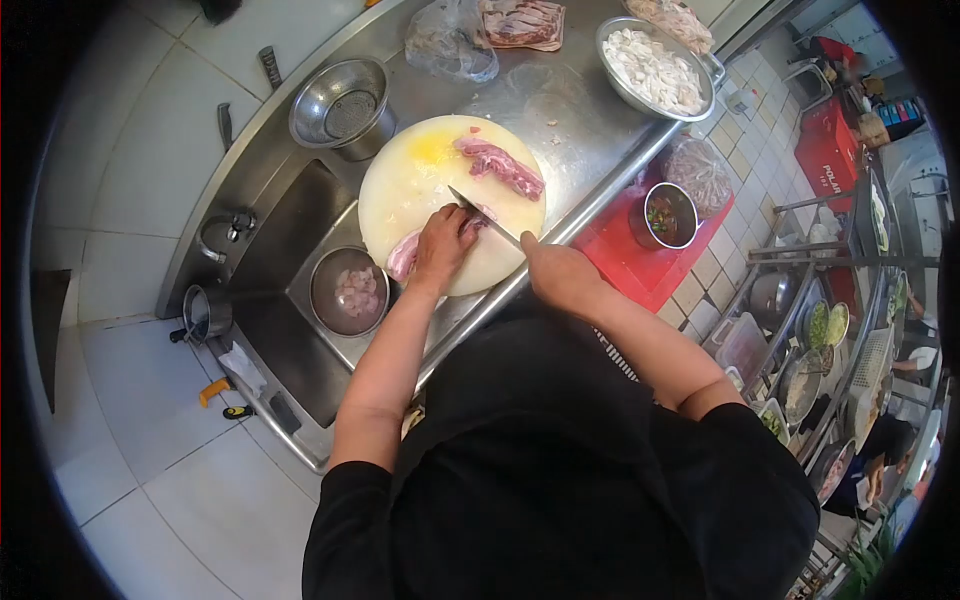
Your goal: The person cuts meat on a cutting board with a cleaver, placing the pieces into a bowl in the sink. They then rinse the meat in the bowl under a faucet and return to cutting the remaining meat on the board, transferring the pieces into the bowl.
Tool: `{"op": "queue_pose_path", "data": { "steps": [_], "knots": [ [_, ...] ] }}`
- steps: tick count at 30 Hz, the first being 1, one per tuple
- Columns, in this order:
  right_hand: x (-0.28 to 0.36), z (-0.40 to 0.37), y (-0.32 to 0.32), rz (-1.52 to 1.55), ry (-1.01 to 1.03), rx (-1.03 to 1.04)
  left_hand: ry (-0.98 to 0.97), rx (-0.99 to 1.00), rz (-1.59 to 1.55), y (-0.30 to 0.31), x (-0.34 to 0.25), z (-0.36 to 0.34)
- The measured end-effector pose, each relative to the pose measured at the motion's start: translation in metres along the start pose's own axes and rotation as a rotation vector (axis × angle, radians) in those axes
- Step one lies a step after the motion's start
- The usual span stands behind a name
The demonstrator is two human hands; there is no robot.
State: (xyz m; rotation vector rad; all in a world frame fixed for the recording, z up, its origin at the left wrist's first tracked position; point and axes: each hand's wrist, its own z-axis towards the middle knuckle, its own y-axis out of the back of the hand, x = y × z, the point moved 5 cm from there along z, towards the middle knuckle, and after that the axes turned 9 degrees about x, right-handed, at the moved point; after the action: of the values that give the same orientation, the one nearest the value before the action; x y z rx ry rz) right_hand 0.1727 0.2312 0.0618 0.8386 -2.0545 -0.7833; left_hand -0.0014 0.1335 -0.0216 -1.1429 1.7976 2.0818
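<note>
On a round white cutting board (pixel 385 190) lies a strip of raw meat (pixel 403 257), pink with pale fat. My left hand (pixel 446 243) presses down on this strip with curled fingers and covers its middle. My right hand (pixel 560 272) grips a knife (pixel 492 219) by its handle, which the fist hides. The blade slants across the board, right beside my left fingertips, at the strip's end. Farther back on the board rests a second piece of raw meat (pixel 505 170), apart from both hands.
A metal bowl with pale pieces (pixel 357 293) stands in the sink, left of the board. Behind are a steel strainer (pixel 350 113), a plastic bag (pixel 450 45) and a bowl of white pieces (pixel 655 75). A pot (pixel 665 215) sits on a red surface (pixel 630 255) at right.
</note>
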Motion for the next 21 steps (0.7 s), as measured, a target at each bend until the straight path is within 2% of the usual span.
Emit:
{"op": "queue_pose_path", "data": {
  "steps": [8,10,13,16,18,21],
  "knots": [
    [0.006,0.051,0.003,-0.012,0.02,0.04,-0.043,-0.091,0.02,-0.004,0.008,-0.001],
    [0.01,0.072,-0.001,0.034,0.095,-0.059,-0.04,-0.046,-0.021,-0.005,0.011,0.002],
    [0.02,0.093,-0.006,0.058,0.122,-0.104,-0.036,-0.085,-0.022,-0.006,0.012,0.002],
    [0.013,0.079,-0.007,0.071,0.125,-0.128,-0.038,-0.119,0.014,-0.007,0.011,0.001],
    [0.004,0.04,-0.01,0.064,0.065,-0.025,-0.017,-0.11,0.043,-0.009,0.01,0.002],
    [-0.02,-0.001,-0.031,0.096,-0.026,0.024,0.014,-0.109,0.046,-0.012,0.007,-0.002]
  ]
}}
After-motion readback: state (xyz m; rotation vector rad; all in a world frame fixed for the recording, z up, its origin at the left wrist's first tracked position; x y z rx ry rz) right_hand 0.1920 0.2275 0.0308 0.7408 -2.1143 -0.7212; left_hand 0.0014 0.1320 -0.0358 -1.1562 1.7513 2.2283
